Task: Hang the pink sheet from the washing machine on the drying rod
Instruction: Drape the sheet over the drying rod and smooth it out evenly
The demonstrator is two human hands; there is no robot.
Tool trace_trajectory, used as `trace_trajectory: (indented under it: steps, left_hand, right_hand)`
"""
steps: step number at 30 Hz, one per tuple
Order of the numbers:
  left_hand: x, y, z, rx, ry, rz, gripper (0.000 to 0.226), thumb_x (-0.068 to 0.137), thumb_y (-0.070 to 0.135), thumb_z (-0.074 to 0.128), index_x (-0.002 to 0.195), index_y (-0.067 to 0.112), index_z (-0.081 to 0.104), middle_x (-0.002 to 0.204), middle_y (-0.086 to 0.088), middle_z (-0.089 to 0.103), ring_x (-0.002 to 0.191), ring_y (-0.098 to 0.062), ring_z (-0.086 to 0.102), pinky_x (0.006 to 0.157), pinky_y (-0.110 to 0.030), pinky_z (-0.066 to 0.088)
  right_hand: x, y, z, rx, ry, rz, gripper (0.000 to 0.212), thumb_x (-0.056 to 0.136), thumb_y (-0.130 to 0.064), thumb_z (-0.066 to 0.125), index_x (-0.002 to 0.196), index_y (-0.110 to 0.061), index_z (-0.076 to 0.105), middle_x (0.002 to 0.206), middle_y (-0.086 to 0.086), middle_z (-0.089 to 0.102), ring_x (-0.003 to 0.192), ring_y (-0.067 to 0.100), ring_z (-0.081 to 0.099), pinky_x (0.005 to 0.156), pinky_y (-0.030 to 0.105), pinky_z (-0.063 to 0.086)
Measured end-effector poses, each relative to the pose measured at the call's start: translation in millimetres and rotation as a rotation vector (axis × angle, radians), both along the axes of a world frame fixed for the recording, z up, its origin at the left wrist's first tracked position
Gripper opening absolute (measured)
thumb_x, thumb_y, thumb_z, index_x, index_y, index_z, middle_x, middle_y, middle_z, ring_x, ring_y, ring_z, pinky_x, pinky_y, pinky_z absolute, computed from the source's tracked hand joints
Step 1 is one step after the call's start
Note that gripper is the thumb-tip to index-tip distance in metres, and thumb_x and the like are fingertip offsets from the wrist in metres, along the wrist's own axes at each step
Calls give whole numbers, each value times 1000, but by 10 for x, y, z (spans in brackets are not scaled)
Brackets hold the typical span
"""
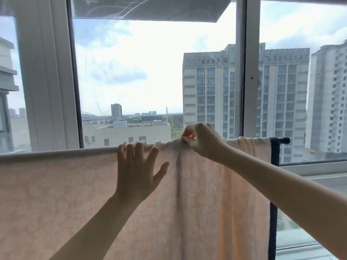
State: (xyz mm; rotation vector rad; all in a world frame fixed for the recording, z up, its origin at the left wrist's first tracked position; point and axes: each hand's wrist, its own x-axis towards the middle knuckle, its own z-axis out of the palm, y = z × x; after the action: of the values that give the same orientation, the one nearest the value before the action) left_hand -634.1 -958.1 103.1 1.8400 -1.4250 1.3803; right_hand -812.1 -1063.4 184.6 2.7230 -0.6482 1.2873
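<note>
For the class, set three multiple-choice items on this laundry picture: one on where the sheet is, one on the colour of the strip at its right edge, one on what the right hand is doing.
1. Where is the pink sheet?
A. In a basket on the floor
B. Draped over the drying rod
C. Folded on a chair

2. What colour is the fabric strip hanging at the sheet's right edge?
A. Dark blue
B. Yellow
C. Bright green

3. What is the right hand doing?
A. Hanging idle, away from the sheet
B. Holding a clothes peg
C. Pinching the sheet at the rod's top

Answers: 1 B, the sheet hangs down from the rod; 2 A, the strip is dark navy; 3 C, thumb and fingers gather a fold, while the left hand lies flat and spread on the cloth.
</note>
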Motion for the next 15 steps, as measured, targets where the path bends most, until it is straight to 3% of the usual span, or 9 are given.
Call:
trace_trajectory:
  steps: [3,6,8,15]
  left_hand:
    - [7,28,-3,8,-10,9,60,95,58,37,130,14,56,111,-20,56,100,-38,53,99,-58,36]
    - [-22,38,5,1,-25,2,61,96,58,35,131,11,55,109,-20,56,99,-38,53,98,-57,38]
    - [-66,29,5,4,-22,1,61,97,58,34,131,11,54,109,-20,57,99,-38,53,98,-57,38]
    - [-264,-65,12,14,3,-41,61,97,58,33,128,10,55,113,-19,56,105,-38,52,102,-59,34]
  right_hand:
    - [-22,-43,5,-18,-139,-17,12,92,-13,61,100,-6,67,92,4,70,79,12,64,78,27,56]
    - [-110,-69,-26,-39,-238,-10,12,93,-15,60,100,-7,66,93,2,69,80,11,63,74,14,50]
    - [-195,-72,-86,-65,-227,-5,12,93,-16,59,101,-8,65,93,0,67,80,10,62,72,8,46]
    - [-395,-77,-275,-130,-131,7,13,93,-17,57,99,-8,65,95,-5,62,79,6,60,75,10,48]
